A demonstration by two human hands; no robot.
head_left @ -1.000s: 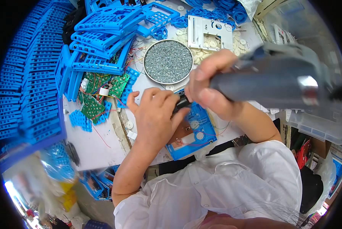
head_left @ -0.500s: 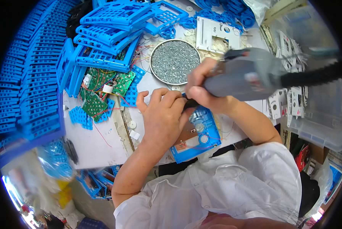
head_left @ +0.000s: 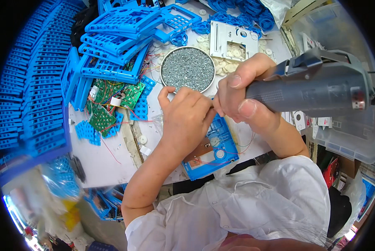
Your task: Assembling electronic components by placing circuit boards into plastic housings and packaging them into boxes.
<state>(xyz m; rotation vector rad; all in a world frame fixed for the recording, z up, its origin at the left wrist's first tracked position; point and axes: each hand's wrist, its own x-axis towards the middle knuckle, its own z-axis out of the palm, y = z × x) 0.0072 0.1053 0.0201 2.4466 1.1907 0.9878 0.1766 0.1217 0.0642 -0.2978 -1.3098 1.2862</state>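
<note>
My right hand (head_left: 254,94) is wrapped round a grey electric screwdriver (head_left: 309,88), whose body points off to the right. Its tip is hidden behind my fingers. Below lies a blue plastic housing (head_left: 226,136) with a brown board (head_left: 199,151), a round part and thin red wires inside. My left hand (head_left: 186,113) rests over the far left part of the housing, its thumb and forefinger pinched together close to my right fingertips. What lies between them is hidden. Just beyond my hands stands a round dish (head_left: 188,69) full of small metal screws.
Blue frames (head_left: 116,42) are piled at the back left, beside green circuit boards (head_left: 101,119) with wires and blue keypads (head_left: 139,106). A white plate (head_left: 233,39) lies among white discs at the back. Stacked blue parts (head_left: 32,83) fill the left; a clear bin (head_left: 346,138) stands right.
My right hand and the screwdriver have shifted right and the tool has turned, its body now nearer the camera. My left hand has moved slightly up, its fingers drawn closer together.
</note>
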